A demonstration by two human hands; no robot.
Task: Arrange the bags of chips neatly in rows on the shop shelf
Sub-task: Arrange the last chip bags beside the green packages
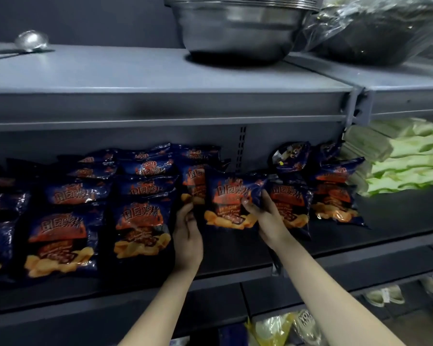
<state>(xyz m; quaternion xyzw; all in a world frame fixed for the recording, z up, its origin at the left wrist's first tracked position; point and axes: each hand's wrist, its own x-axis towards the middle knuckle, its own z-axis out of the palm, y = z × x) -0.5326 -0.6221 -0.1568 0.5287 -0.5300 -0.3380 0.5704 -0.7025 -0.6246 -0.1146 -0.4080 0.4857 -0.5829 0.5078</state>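
Bag (231, 203): tilted, mid-shelf (385, 221), back from the front edge.
Left hand (188, 236): gripping its left edge.
Right hand (265, 218): pinching its right edge.

A small shop, grey metal shelving (160, 106) running in tiers, identical dark blue chip bags (60, 240) lying in rows, steel bowls (235, 28) sitting stacked above, green packs (405, 166) piling alongside, wrapped goods (273, 328) showing below.
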